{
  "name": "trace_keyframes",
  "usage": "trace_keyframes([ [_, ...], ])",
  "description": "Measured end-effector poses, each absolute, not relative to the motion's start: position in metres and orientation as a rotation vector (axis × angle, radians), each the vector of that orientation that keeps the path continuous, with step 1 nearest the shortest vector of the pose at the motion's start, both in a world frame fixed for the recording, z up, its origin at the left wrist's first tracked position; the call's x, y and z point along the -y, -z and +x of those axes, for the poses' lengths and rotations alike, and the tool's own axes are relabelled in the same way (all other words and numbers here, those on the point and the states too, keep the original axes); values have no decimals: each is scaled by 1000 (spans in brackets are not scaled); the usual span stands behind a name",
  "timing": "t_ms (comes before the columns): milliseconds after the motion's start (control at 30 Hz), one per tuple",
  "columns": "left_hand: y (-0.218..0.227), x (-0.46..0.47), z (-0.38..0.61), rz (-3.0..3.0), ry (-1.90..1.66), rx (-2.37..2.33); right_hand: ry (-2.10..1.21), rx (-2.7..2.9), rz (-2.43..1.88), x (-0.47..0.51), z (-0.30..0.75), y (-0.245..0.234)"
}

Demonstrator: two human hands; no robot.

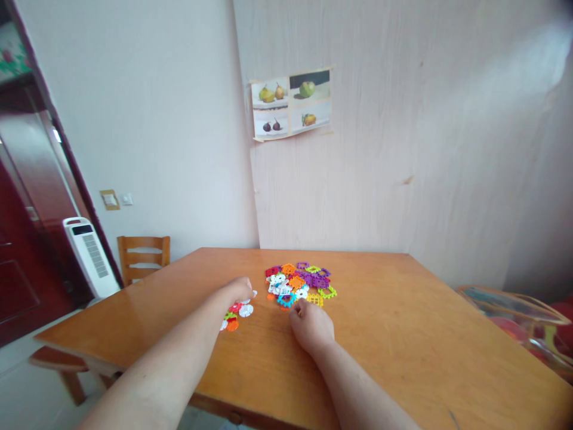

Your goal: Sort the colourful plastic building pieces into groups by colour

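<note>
A heap of colourful plastic linking pieces (pixel 313 279), some square and some round, lies on the wooden table (pixel 389 334). To its left is a smaller group of round notched discs (pixel 232 325) in white, red, green and orange, partly covered by my left forearm. My left hand (pixel 238 290) is closed above that group, with a white round piece (pixel 255 293) showing at its fingertips. Curled at the near edge of the heap is my right hand (pixel 312 324), beside a blue square piece (pixel 286 300) and a yellow one (pixel 316 300). Anything inside its fingers is hidden.
A wooden chair (pixel 144 258) stands past the table's left side, and a bench (pixel 58 358) is below it. A white tower appliance (pixel 91 257) is by the red door. A clear bag-like container (pixel 519 310) sits at the right edge. Fruit pictures (pixel 293 104) hang on the wall.
</note>
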State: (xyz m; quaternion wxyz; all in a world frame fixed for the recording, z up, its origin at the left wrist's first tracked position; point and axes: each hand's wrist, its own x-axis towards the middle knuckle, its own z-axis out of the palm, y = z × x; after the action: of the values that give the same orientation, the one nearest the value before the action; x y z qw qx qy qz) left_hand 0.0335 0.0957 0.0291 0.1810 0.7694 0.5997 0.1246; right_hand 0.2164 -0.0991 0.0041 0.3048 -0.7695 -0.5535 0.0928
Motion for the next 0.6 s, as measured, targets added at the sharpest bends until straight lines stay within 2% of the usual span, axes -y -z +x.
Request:
trace_keyframes([
  [300, -32, -93, 46, 2081, -545, -1669, -257, 1456, -2027, 98, 217, -2],
  [600, -73, -91, 68, 1937, -897, -1325, -281, 1442, -2010, 98, 219, -4],
])
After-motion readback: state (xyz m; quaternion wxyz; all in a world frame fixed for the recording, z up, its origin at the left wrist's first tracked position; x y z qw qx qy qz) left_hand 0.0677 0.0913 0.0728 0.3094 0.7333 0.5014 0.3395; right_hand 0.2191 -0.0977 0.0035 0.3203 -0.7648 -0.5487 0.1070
